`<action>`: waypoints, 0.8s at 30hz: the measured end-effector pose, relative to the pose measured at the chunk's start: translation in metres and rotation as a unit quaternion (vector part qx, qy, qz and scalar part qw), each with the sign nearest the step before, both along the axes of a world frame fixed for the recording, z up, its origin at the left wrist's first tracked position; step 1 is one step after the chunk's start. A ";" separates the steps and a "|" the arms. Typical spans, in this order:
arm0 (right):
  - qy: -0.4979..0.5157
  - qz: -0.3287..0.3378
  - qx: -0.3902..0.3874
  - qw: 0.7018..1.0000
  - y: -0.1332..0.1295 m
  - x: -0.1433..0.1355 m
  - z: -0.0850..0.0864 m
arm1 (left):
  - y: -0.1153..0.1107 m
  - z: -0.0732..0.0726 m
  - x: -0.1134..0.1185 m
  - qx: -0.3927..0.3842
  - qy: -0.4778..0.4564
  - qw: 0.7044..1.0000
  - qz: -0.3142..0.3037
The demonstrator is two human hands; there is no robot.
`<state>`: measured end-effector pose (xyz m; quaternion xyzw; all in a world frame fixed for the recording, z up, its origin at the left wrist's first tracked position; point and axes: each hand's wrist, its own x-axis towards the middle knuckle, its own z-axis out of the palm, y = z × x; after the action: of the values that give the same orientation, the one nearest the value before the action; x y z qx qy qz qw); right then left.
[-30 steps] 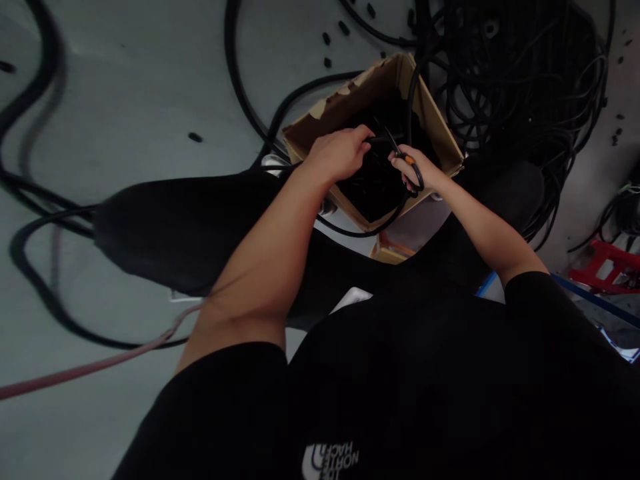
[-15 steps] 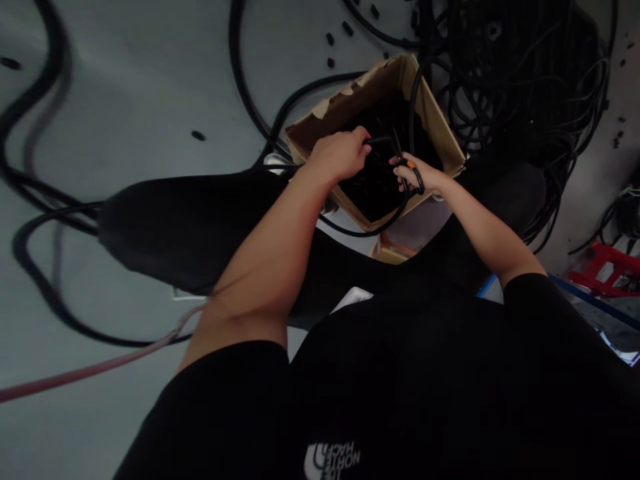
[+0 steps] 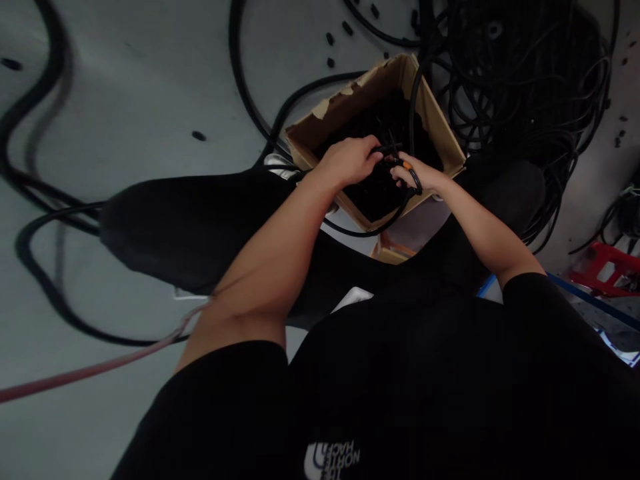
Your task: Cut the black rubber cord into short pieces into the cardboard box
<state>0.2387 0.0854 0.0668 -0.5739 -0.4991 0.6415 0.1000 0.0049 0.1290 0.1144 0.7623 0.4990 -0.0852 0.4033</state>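
Note:
Over the cardboard box (image 3: 441, 130), my left hand (image 3: 354, 160) is closed around a black hose (image 3: 389, 149), whose end sticks out to the right past the fingers. My right hand (image 3: 420, 172) grips scissors with black and orange handles (image 3: 413, 176). The scissor blades point up and away, by the end of the hose; whether they touch it I cannot tell. Small dark pieces (image 3: 373, 200) lie inside the box, too dim to make out one by one.
A large tangle of black hose (image 3: 525, 87) lies right of the box. Loose hose loops (image 3: 240, 67) run over the grey floor at left, with several short black pieces (image 3: 199, 135) scattered about. A pinkish hose (image 3: 100, 367) crosses lower left. A red plastic object (image 3: 605, 270) is at far right.
My left hand has moved right with the hose, closer to the scissors. My right hand stays nearly in place, with the scissors slightly turned.

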 end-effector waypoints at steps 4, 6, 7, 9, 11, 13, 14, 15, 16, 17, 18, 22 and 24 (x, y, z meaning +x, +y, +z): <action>-0.011 0.007 -0.018 1.000 0.000 -0.001 0.007 | -0.002 0.003 0.004 0.010 0.030 0.999 -0.002; -0.013 0.006 -0.022 1.000 -0.001 -0.003 0.009 | -0.003 0.004 0.008 0.013 0.040 0.999 -0.006; -0.013 0.002 -0.024 1.000 -0.002 -0.004 0.010 | -0.004 0.004 0.009 0.013 0.043 0.999 -0.009; -0.013 -0.012 -0.032 0.999 -0.002 -0.006 0.010 | -0.005 0.003 0.012 0.014 0.049 0.999 -0.018; -0.007 -0.029 -0.045 0.999 -0.003 -0.008 0.010 | -0.006 -0.001 0.014 0.016 0.050 0.998 -0.024; -0.005 -0.045 -0.063 0.997 -0.003 -0.010 0.009 | -0.008 -0.006 0.016 0.018 0.052 0.998 -0.031; -0.007 -0.052 -0.071 0.996 -0.004 -0.011 0.009 | -0.008 -0.008 0.017 0.021 0.053 0.998 -0.035; -0.011 -0.059 -0.078 0.995 -0.005 -0.012 0.010 | -0.008 -0.011 0.018 0.024 0.056 0.997 -0.040; -0.017 -0.064 -0.085 0.994 -0.006 -0.013 0.011 | -0.008 -0.013 0.019 0.027 0.061 0.997 -0.047; -0.022 -0.069 -0.090 0.993 -0.007 -0.014 0.014 | -0.008 -0.014 0.020 0.031 0.066 0.996 -0.053; -0.026 -0.073 -0.094 0.993 -0.008 -0.014 0.017 | -0.008 -0.015 0.021 0.035 0.071 0.995 -0.060; -0.026 -0.087 -0.123 0.988 -0.015 -0.011 0.036 | -0.013 -0.009 0.025 0.030 0.080 0.993 -0.080; -0.032 -0.091 -0.140 0.985 -0.020 -0.012 0.047 | -0.019 -0.002 0.026 0.030 0.076 0.993 -0.090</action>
<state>0.2268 0.0657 0.1140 -0.6455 -0.3529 0.6746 0.0604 0.0306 0.1103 0.1123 0.8073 0.4596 -0.1644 0.3318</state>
